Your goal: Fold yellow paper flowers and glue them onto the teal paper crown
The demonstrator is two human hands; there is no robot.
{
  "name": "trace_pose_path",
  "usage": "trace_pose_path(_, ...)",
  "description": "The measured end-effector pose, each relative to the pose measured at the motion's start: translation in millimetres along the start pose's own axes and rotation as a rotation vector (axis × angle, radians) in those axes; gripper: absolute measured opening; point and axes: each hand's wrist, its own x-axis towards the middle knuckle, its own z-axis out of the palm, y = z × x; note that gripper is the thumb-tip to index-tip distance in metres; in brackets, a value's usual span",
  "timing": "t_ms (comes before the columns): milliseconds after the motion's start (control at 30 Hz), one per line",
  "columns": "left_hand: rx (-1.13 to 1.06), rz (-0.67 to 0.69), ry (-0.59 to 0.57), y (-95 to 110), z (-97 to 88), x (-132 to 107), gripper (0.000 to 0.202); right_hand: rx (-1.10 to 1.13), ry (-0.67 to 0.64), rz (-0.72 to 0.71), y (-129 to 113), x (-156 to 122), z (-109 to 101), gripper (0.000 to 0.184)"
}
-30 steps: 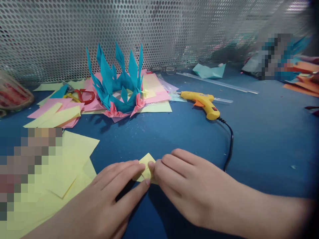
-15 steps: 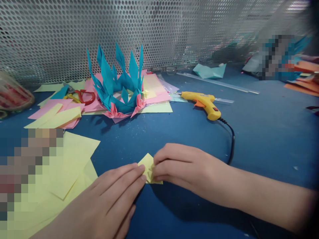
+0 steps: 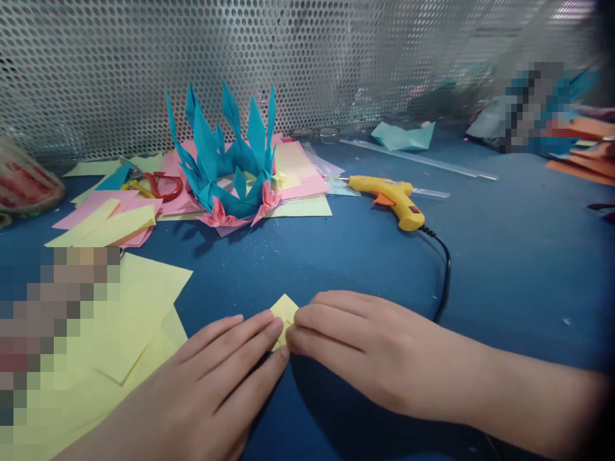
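Note:
A small square of folded yellow paper (image 3: 285,306) lies on the table between my hands, one corner pointing away from me; much of it is hidden beneath fingers. My left hand (image 3: 223,374) rests on its left side, fingers extended and fingertips pressing it down. From the right, my right hand (image 3: 353,346) has its fingers bent together and pinches the paper's right side near the left fingertips. Large yellow sheets (image 3: 158,282) lie to the left, partly under my left forearm.
A blue folded-paper crown (image 3: 235,203) with pink paper pieces stands on coloured sheets at the back. Red-handled scissors (image 3: 169,187) lie left of it. Right of centre is a yellow glue gun (image 3: 384,191) with a black cord (image 3: 448,282). A perforated metal panel (image 3: 307,57) stands behind.
My right hand has shifted slightly left and nearer to me, covering the paper's right corner. My left fingertips have spread a little, with one finger moved up to the paper's near edge.

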Motion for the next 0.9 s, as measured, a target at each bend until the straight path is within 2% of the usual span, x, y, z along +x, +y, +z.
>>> trace_pose_path(100, -0.013, 0.009, 0.009, -1, -0.8, 1, 0.040, -0.002, -0.019, 0.022, -2, 0, 0, 0.046)
trace_pose_path(300, -0.189, -0.102, -0.005, 2, -7.9, 4, 0.039, -0.113, 0.052, -0.036, -4, -1, 2, 0.045)
trace_pose_path(467, -0.135, -0.095, -0.060, 2, -11.0, 5, 0.050, -0.116, 0.082, 0.011, -5, -2, 8, 0.036)
trace_pose_path(633, -0.124, -0.124, -0.062, 1, -11.0, 4, 0.048, -0.133, 0.064, 0.090, -8, -1, 11, 0.033)
trace_pose_path(733, -0.126, -0.099, -0.055, 2, -10.5, 4, 0.049, -0.117, 0.051, 0.072, -8, -2, 10, 0.031)
trace_pose_path(900, -0.159, -0.120, -0.048, 2, -10.3, 4, 0.048, -0.173, 0.100, 0.040, -6, -2, 11, 0.030)
